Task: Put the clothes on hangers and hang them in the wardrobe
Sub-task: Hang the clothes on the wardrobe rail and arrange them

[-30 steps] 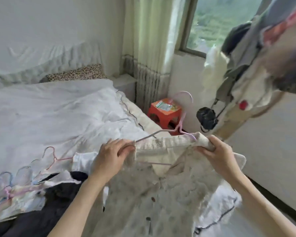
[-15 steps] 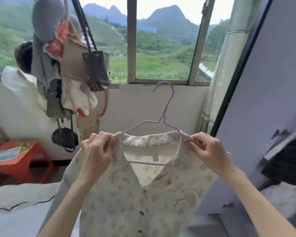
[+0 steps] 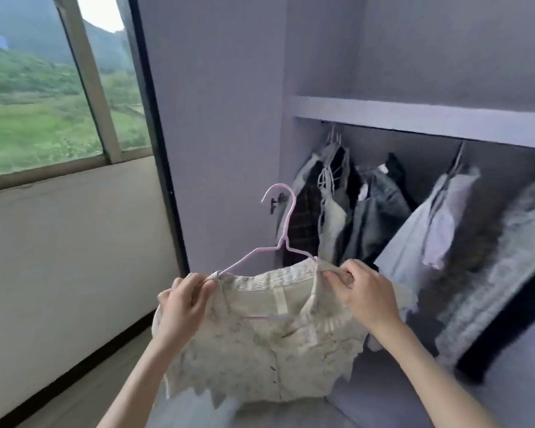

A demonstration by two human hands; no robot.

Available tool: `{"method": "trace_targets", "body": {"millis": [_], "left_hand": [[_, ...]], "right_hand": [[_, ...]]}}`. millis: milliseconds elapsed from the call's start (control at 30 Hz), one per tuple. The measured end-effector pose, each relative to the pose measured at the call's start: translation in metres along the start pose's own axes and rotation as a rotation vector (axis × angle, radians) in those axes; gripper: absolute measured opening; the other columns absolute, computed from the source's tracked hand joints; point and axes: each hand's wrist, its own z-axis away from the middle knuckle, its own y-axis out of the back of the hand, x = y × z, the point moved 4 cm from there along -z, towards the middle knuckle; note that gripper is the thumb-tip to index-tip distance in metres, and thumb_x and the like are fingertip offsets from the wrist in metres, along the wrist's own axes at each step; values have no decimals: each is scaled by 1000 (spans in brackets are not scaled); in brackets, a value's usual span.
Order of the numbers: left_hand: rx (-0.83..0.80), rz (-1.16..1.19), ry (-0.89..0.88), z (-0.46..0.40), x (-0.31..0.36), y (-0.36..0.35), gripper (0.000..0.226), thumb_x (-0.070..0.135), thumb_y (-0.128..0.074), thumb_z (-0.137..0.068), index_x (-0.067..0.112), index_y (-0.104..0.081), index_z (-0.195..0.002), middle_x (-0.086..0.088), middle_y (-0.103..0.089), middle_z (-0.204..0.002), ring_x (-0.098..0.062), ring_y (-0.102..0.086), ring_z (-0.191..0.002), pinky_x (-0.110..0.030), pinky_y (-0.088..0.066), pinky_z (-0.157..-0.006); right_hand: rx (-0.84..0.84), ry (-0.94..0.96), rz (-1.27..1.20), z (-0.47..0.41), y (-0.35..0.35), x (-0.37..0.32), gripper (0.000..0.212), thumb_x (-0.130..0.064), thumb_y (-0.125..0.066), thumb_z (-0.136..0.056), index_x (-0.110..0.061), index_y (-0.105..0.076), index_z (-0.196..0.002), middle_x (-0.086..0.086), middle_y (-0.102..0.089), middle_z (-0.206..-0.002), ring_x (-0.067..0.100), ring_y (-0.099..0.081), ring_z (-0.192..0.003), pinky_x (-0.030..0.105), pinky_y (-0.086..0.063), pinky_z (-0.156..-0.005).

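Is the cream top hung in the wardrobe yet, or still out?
Still out. Both hands, left and right, hold the top by its shoulders on the pink hanger, whose hook is free in front of the wardrobe.

The cream lace blouse (image 3: 260, 344) I hold hangs on a pale pink wire hanger (image 3: 283, 239), hook upright, buttons down its front, scalloped hem loose. Before me the lilac wardrobe (image 3: 414, 118) stands open, dark and pale clothes (image 3: 368, 211) hanging under its shelf.
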Motion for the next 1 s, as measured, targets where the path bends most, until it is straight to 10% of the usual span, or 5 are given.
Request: {"method": "trace_targets", "body": {"millis": [367, 567, 733, 1000], "left_hand": [[-361, -73, -276, -73, 70, -166, 25, 30, -46, -96, 17, -66, -101, -1, -60, -98, -27, -50, -101, -41, -29, -92], [-704, 48, -507, -54, 126, -253, 48, 43, -30, -90, 8, -60, -78, -6, -62, -79, -27, -56, -80, -38, -44, -68], [-907, 25, -559, -20, 147, -308, 44, 22, -46, -96, 13, -40, -139, -7, -35, -145, -23, -26, -137, -32, -23, -110], [-611, -41, -894, -73, 231, -353, 46, 19, -46, -95, 16, -37, -141, -10, -24, -152, -30, -9, -143, -45, -14, -115]], "right_hand": [[119, -435, 352, 58, 55, 61, 40, -47, -69, -76, -24, -43, -56, -12, -38, -44, 5, -34, -37, 11, -10, -37], [74, -875, 574, 101, 96, 88, 48, -58, -44, -89, -21, -37, -60, -8, -46, -54, 19, -52, -59, 29, -28, -50], [-8, -1128, 686, 126, 113, 123, 39, -51, -35, -95, -18, -48, -78, -1, -62, -82, 24, -60, -82, 28, -34, -59], [2, -1358, -57, 118, 96, 222, 32, -10, -35, -93, -14, -28, -62, -1, -32, -62, 13, -32, -53, 26, -26, -50]]}}
